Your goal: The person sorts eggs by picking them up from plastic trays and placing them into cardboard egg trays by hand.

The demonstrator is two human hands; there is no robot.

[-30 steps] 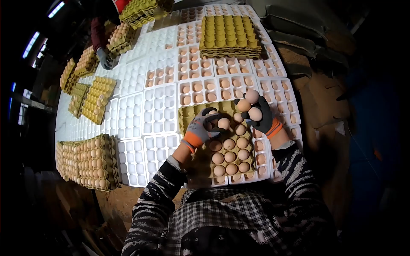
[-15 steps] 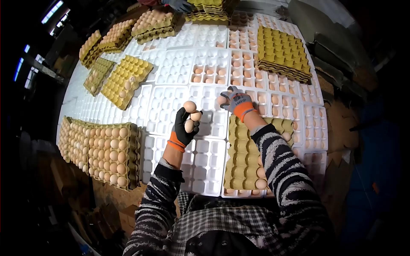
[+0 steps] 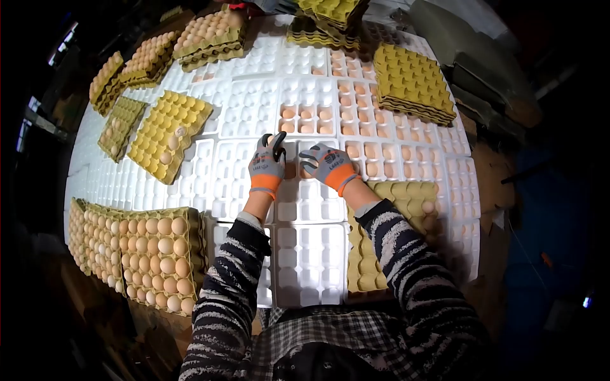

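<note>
My left hand (image 3: 267, 168), in a grey and orange glove with dark fingertips, is closed above the white foam tray (image 3: 311, 206). An egg (image 3: 271, 138) shows between its fingers; whatever else lies in the palm is hidden. Just to its right, an egg (image 3: 290, 170) sits in a cell of that tray. My right hand (image 3: 330, 166), gloved alike, has its fingers curled down over the neighbouring cells, on an egg (image 3: 306, 173) that is partly covered. A yellowish pulp egg tray (image 3: 365, 254) with a few eggs lies under my right forearm.
Egg-filled pulp trays (image 3: 155, 254) stand at the left front. A yellow tray (image 3: 162, 136) with a few eggs lies behind them. Stacked pulp trays (image 3: 413, 82) rest at the back right. Foam trays with eggs (image 3: 359, 105) spread across the table. Another person's red sleeve (image 3: 236, 6) shows at the far edge.
My left hand has turned palm down and moved forward, hiding most of the eggs it held. My right hand has shifted left and down, towards it. The view has shifted slightly.
</note>
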